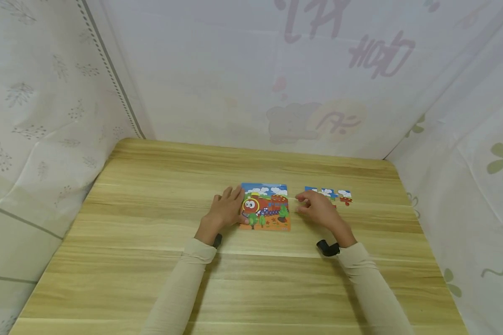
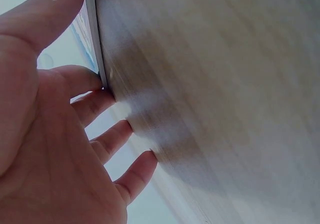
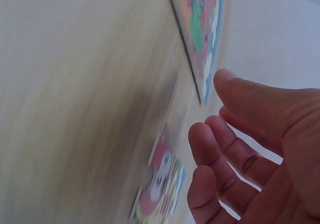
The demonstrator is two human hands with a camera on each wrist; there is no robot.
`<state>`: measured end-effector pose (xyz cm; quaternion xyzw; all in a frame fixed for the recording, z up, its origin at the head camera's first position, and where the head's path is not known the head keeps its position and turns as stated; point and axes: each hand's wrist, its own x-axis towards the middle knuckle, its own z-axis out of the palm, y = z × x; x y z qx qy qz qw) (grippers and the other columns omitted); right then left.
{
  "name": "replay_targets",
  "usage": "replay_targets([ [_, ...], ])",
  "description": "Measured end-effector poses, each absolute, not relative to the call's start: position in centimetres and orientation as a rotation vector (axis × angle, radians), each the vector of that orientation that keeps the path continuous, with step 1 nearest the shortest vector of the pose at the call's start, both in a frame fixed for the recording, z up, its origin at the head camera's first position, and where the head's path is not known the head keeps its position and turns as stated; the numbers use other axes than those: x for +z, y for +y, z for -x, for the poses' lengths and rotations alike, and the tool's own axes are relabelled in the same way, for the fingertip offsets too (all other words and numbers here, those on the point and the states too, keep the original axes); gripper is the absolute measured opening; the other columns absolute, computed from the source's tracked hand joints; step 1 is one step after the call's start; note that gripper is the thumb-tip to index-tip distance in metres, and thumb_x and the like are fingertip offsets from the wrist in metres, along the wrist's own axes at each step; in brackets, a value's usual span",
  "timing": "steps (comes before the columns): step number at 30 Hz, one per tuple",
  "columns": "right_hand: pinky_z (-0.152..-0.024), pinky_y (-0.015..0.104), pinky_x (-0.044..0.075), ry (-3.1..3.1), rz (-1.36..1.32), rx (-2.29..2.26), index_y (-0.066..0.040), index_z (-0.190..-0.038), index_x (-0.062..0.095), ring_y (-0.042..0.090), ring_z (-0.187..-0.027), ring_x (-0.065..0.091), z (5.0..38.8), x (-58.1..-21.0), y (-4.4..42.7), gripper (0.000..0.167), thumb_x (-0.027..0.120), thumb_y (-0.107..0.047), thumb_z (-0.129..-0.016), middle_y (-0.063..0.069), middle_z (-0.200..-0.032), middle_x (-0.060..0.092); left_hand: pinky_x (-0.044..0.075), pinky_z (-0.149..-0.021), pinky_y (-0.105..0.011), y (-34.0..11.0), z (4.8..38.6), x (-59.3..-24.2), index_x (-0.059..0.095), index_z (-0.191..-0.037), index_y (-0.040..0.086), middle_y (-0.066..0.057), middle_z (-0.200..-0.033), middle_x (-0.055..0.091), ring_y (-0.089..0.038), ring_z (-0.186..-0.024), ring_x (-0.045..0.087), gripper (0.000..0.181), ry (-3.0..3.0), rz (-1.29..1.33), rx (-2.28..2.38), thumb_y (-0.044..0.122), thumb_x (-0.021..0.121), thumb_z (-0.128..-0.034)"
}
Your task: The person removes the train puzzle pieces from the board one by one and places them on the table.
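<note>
A square picture puzzle board with a red cartoon train lies on the table between the hands. My left hand is at its left side, the thumb and index finger touching its edge. The other left fingers spread loosely on the tabletop. To the right of the board, my right hand hovers with thumb and fingers loosely bent and apart, nothing between them. Loose puzzle pieces lie just beyond it, partly covered by the hand. In the right wrist view, a piece shows a face with eyes.
The wooden table reaches well past both arms. Behind it hangs a pale printed cloth, with more cloth at the left and right sides. Each wrist wears a black strap mount.
</note>
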<state>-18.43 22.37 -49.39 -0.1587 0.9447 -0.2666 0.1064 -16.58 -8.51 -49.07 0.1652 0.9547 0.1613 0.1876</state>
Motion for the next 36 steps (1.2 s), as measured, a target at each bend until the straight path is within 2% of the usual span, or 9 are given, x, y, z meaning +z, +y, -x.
replay_targets([
  [12,-0.078,0.039,0.055,2.714,0.53,-0.759,-0.009,-0.127,0.066,0.023,-0.097,0.067,18.4,-49.8,19.5,0.04,0.075,-0.019,-0.09,0.01,-0.123,0.063,0.024,-0.113,-0.056,-8.5,16.5,-49.0,0.017,-0.159,0.004,-0.013,-0.166,0.011,-0.037,-0.152,0.01,0.099,2.694,-0.474,0.442,0.047,0.07,-0.0874],
  [22,-0.081,0.039,0.051,2.713,0.592,-0.6,-0.006,-0.131,0.062,0.021,-0.094,0.059,18.9,-49.9,18.6,0.049,0.077,-0.021,-0.087,0.012,-0.117,0.061,0.023,-0.114,-0.057,-8.5,16.5,-48.8,0.015,-0.159,0.004,-0.013,-0.167,0.01,-0.037,-0.152,0.009,0.099,2.686,-0.482,0.431,0.048,0.069,-0.0882],
  [29,-0.082,0.039,0.05,2.696,0.577,-0.666,-0.001,-0.126,0.06,0.021,-0.089,0.057,19.3,-50.1,18.3,0.047,0.079,-0.016,-0.085,0.013,-0.113,0.061,0.022,-0.115,-0.057,-8.5,16.5,-48.8,0.015,-0.159,0.004,-0.013,-0.167,0.01,-0.037,-0.152,0.009,0.099,2.685,-0.482,0.431,0.048,0.068,-0.0884],
  [32,-0.079,0.037,0.049,2.7,0.567,-0.684,-0.002,-0.124,0.06,0.02,-0.085,0.055,19.3,-50.2,18.3,0.046,0.08,-0.016,-0.085,0.01,-0.109,0.06,0.022,-0.115,-0.058,-8.5,16.4,-48.8,0.015,-0.159,0.004,-0.013,-0.166,0.01,-0.037,-0.152,0.009,0.099,2.687,-0.485,0.427,0.048,0.069,-0.0883],
  [36,-0.076,0.035,0.051,2.697,0.541,-0.736,-0.005,-0.122,0.058,0.018,-0.087,0.061,19.1,-50.5,18.4,0.041,0.078,-0.014,-0.086,0.006,-0.104,0.062,0.022,-0.115,-0.058,-8.5,16.4,-48.8,0.015,-0.159,0.004,-0.013,-0.166,0.01,-0.037,-0.152,0.009,0.099,2.687,-0.485,0.423,0.048,0.069,-0.0881],
])
